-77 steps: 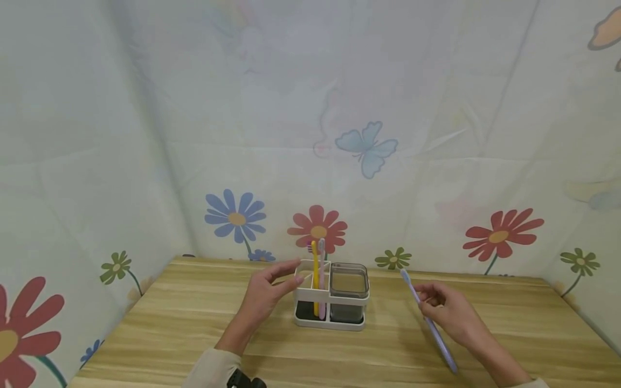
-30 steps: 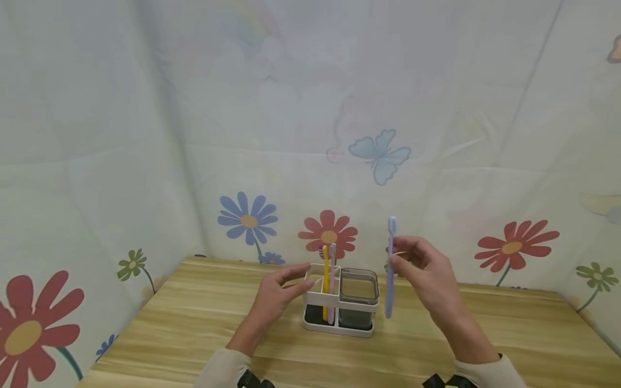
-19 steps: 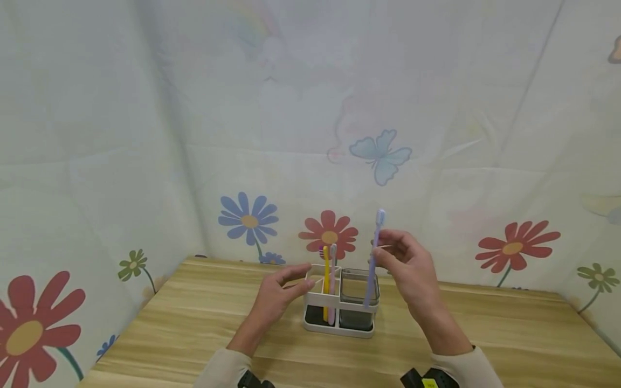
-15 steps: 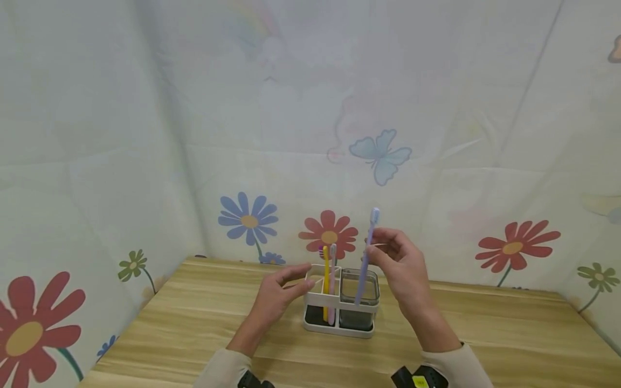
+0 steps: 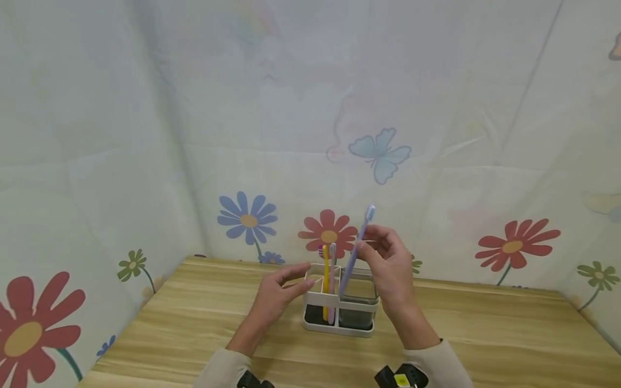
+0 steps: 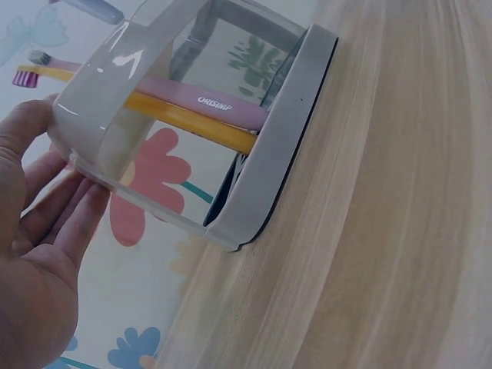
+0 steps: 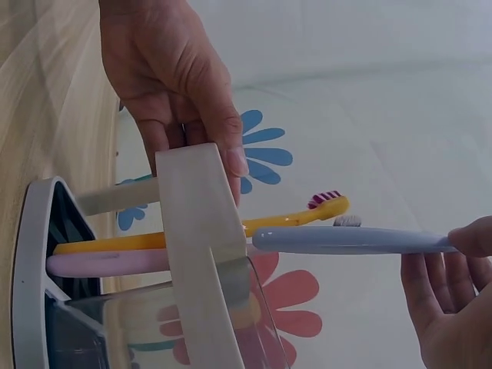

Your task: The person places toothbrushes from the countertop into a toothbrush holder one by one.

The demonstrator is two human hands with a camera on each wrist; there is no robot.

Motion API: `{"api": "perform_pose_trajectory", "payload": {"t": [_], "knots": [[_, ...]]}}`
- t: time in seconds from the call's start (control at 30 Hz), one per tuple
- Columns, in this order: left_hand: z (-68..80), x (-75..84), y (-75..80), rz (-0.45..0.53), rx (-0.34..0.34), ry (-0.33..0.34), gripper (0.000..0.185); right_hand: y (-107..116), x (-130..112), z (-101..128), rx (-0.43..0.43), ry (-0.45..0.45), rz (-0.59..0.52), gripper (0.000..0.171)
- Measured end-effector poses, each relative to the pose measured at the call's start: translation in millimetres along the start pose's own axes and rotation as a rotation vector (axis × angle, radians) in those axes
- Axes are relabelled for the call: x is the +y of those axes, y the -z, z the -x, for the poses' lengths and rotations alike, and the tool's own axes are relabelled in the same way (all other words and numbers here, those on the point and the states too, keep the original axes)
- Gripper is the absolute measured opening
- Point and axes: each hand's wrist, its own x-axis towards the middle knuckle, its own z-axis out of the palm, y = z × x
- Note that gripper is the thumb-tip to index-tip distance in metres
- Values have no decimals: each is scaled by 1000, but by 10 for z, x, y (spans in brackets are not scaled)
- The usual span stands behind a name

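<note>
A white toothbrush holder with a dark base stands on the table. My left hand grips its left end at the upper rim, thumb in front and fingers behind. In the holder's left part stand a yellow toothbrush with purple-and-white bristles and a pink toothbrush with lettering on its handle. A clear grey cup fills the right part. Between thumb and fingers, my right hand pinches a lavender toothbrush, tilted, bristles up. Its handle end is just above the holder's rim in the right wrist view.
The wood-grain table spreads out around the holder. Close behind it hangs a pale cloth printed with flowers and a butterfly; another stretch of cloth runs along the left side.
My right hand has raised the lavender toothbrush from the table's right side, turned it upright, then carried it left over the holder, tilting its lower end left. My left hand stays on the holder.
</note>
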Motion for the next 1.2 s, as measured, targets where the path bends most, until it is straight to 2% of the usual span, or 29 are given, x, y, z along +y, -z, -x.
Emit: {"api": "perform_pose_trajectory", "payload": {"t": [0.3, 0.73, 1.2], "knots": [[4, -1, -1, -5, 6, -15, 38, -50, 55, 21, 34, 35, -1, 28], [3, -25, 4, -11, -1, -21, 39, -87, 229, 44, 3, 30, 38, 27], [-3, -26, -1, -11, 3, -16, 38, -125, 336, 80, -40, 8, 164, 26]]}}
